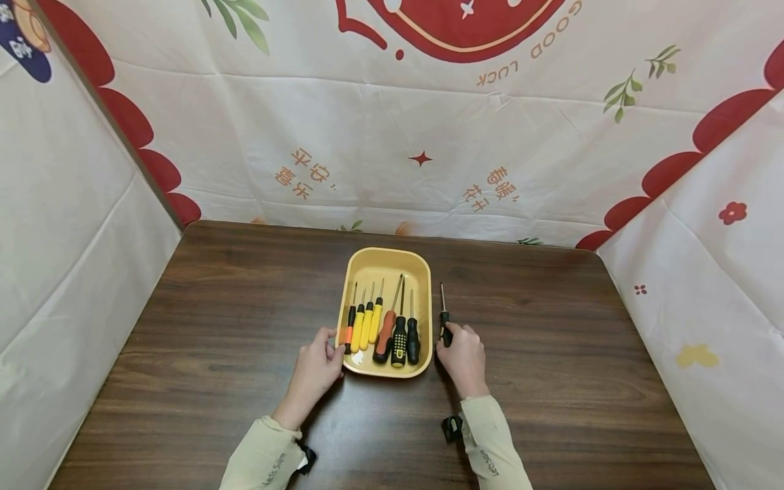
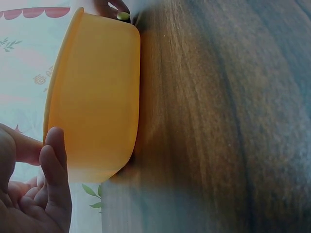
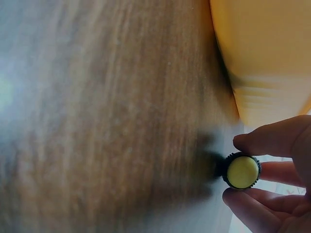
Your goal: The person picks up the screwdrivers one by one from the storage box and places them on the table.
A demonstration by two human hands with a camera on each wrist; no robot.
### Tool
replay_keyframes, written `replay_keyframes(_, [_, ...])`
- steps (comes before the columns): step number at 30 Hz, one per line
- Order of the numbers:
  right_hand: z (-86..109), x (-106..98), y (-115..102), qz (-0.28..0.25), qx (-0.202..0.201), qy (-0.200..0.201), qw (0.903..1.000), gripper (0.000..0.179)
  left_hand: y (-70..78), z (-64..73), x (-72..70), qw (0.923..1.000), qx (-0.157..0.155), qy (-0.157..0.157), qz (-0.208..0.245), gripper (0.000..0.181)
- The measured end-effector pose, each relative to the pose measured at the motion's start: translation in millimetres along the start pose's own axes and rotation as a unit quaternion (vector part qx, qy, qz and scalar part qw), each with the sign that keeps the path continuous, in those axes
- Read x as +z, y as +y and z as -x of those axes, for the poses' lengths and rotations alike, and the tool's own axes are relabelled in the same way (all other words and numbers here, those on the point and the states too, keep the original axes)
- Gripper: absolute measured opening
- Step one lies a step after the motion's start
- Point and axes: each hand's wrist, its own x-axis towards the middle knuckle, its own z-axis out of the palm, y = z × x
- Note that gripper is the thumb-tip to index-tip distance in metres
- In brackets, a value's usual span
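A yellow plastic tray stands on the table with several screwdrivers lying side by side in it. Its near left rim is pinched by my left hand, thumb and fingers on either side of the wall in the left wrist view. To the right of the tray, my right hand grips a screwdriver by its black handle, the shaft pointing away from me. In the right wrist view the handle's yellow end cap shows between thumb and fingers, close beside the table surface.
Inside the tray lie a black-and-orange screwdriver, three yellow-handled ones, a thicker red-orange one, a black one with yellow dots and a plain black one. Printed white cloth walls the brown table.
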Motion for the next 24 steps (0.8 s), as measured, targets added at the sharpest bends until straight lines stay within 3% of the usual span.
replay_keyframes(24, [5.1,-0.8,-3.8,0.016,-0.001,0.006,0.9999,0.041,-0.8,-0.3,0.8,1.0,0.002,0.0,0.001,0.032])
